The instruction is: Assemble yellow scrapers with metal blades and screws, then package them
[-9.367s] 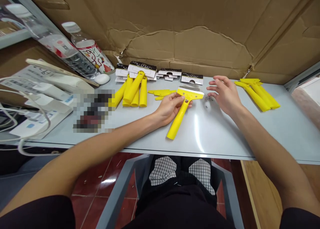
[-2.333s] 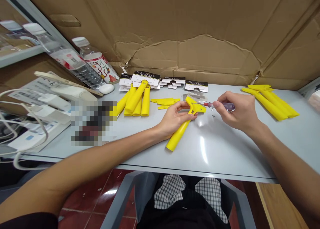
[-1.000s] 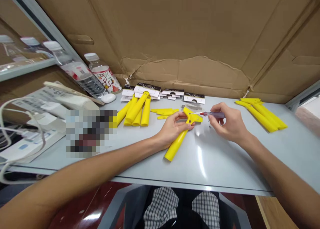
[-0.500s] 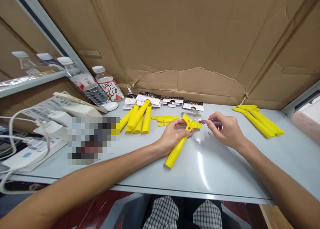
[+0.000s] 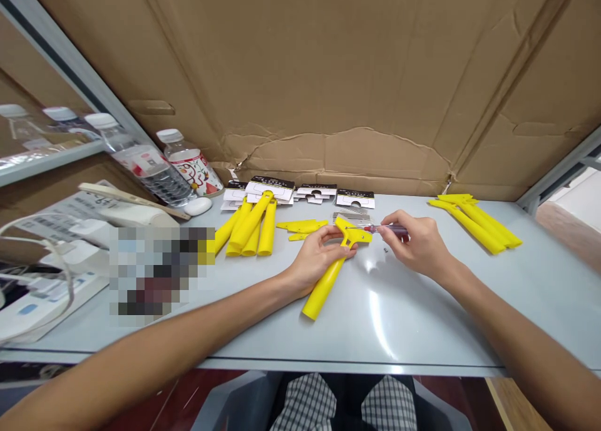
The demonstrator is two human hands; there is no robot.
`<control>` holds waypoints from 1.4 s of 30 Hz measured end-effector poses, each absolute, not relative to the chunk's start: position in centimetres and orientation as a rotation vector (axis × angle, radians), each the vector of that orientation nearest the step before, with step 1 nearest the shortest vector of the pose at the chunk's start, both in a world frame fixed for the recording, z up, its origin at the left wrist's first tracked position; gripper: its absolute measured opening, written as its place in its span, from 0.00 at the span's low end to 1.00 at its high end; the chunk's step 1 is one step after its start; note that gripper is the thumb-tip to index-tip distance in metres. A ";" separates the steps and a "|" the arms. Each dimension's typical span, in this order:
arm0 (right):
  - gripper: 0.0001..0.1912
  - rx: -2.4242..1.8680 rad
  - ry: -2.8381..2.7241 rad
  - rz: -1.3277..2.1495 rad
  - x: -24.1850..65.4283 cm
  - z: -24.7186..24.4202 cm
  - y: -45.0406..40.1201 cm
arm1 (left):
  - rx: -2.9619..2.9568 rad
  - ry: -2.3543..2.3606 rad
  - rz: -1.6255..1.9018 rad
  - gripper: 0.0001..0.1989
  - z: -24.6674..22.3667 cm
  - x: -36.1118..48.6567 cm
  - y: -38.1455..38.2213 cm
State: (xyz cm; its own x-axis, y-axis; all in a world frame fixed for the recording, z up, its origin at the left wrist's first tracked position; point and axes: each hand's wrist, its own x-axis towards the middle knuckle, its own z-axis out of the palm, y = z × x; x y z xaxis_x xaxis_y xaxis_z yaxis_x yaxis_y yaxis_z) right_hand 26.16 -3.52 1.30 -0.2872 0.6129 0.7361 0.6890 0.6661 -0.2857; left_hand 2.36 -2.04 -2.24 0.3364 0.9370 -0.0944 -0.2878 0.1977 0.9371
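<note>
My left hand [image 5: 315,260] is closed around the neck of a yellow plastic scraper [image 5: 323,288], its tubular handle slanting toward me. In my right hand [image 5: 417,240] is a screwdriver [image 5: 397,229] with a dark, see-through handle. Its shaft points left and lies across the scraper's flared head; whether the tip sits in a screw is too small to tell. Just behind the head are thin metal blades [image 5: 353,217]. Flat yellow plates [image 5: 300,227] lie to the left of them. A tiny screw [image 5: 385,250] rests on the table below my right hand.
Yellow handles [image 5: 253,227] are piled on the left against printed cards [image 5: 270,185], and more yellow scraper parts [image 5: 483,224] lie at the right. Bottles [image 5: 195,168], a white mouse [image 5: 198,206] and white cables [image 5: 66,262] crowd the left side. Cardboard [image 5: 328,74] walls off the back.
The whole view has shifted slightly, so things appear a little further left. Both hands keep the same hold on the scraper and the screwdriver.
</note>
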 end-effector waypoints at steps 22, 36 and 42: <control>0.14 -0.818 -2.082 0.053 26.3 1.2 -3.2 | 1.005 0.803 1.002 0.22 -2.2 2.3 -2.0; 0.11 -0.834 -2.073 0.018 26.0 1.7 -3.6 | 1.027 0.797 0.991 0.23 -2.5 2.3 -1.9; 0.15 -0.830 -2.057 0.078 26.0 1.8 -3.5 | 1.029 0.817 0.982 0.23 -2.4 2.2 -1.9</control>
